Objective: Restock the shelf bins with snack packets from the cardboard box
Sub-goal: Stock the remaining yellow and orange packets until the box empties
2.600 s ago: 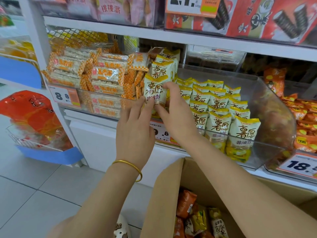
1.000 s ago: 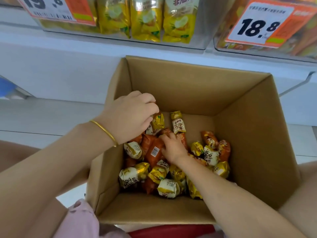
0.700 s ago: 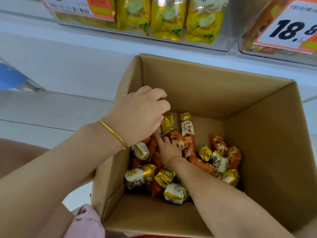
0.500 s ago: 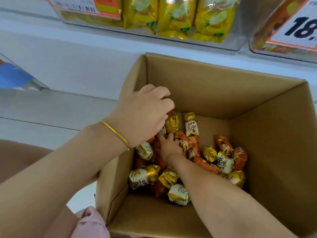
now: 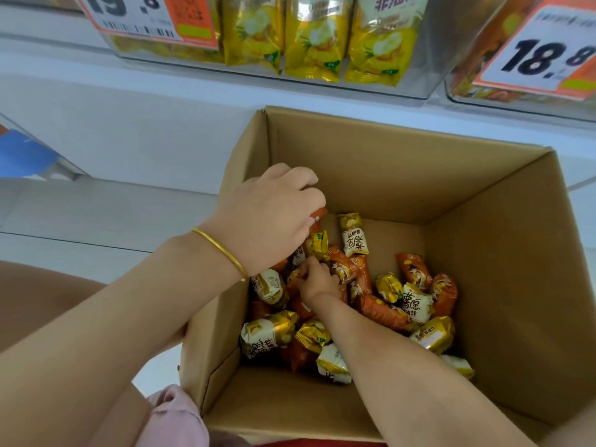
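An open cardboard box (image 5: 477, 240) stands below the shelf, with several yellow and orange snack packets (image 5: 416, 304) loose on its bottom. My left hand (image 5: 271, 217), a gold bangle on its wrist, hovers over the box's left side. Its curled fingers hold packets, and an orange tip and a yellow packet (image 5: 317, 245) stick out beneath it. My right hand (image 5: 317, 282) reaches deep into the pile, fingers curled round a packet (image 5: 296, 275). Above, a clear shelf bin (image 5: 429, 82) holds upright yellow packets (image 5: 309, 37).
A second clear bin (image 5: 483, 56) with orange packets sits at the upper right behind an 18.8 price tag (image 5: 545, 56). Another price tag (image 5: 145, 17) hangs on the yellow bin. White shelf base and grey floor lie left of the box. A pink sleeve (image 5: 174, 417) shows near the bottom.
Both hands left the shelf bin and went down into the box. In the last second my right hand shifted slightly left in the pile and curled its fingers on a packet.
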A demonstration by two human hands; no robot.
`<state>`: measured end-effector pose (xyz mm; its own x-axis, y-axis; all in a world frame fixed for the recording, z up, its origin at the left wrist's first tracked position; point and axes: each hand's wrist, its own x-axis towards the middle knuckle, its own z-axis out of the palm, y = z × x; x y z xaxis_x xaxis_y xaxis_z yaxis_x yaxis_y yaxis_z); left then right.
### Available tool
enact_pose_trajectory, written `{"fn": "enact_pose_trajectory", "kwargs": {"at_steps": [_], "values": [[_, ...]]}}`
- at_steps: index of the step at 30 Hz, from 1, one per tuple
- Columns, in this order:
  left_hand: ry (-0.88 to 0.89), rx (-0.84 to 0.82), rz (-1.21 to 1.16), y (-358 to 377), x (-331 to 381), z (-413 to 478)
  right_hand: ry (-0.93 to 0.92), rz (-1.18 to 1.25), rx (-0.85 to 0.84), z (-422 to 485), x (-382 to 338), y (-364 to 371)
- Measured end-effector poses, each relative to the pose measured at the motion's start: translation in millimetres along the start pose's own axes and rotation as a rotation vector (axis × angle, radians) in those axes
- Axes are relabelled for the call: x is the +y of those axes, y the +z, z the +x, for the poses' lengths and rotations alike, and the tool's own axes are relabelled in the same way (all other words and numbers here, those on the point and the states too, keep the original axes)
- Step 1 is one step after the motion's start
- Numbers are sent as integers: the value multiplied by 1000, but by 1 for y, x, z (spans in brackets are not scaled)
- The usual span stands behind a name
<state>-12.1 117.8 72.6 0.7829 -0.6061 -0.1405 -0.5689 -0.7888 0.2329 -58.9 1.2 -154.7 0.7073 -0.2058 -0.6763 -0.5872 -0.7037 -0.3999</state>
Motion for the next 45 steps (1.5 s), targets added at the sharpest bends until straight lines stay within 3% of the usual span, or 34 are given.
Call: {"fn": "enact_pose_trajectory", "kwargs": {"at_steps": [6,9,12,17,20,22,24,30,34,39,42,45], "values": [[17,-8,21,1,0,3,-110,269,166,-7,17,-15],[37,-21,23,3,2,5,-234,368,240,-19,17,-55],[28,-31,-60,7,3,10,-406,443,209,-41,11,-111],[-181,-12,-445,5,10,24,-528,634,-51,-84,1,-189],[-480,-189,-810,4,14,26,-529,685,-189,-108,0,-213],[-617,-360,-1205,3,22,23,-533,725,-198,-116,3,-221],[-641,-416,-1454,3,31,22,-521,785,-197,-121,7,-221],[-729,-323,-1762,6,34,24,-440,877,-187,-116,9,-206],[-688,-157,-1641,8,28,33,-348,850,-98,-105,6,-204],[-674,151,-1141,12,17,41,-268,579,237,-96,6,-219],[-590,146,-859,17,10,41,-351,625,242,-101,3,-232],[-544,-44,-998,12,21,40,-489,811,87,-111,-4,-239]]}}
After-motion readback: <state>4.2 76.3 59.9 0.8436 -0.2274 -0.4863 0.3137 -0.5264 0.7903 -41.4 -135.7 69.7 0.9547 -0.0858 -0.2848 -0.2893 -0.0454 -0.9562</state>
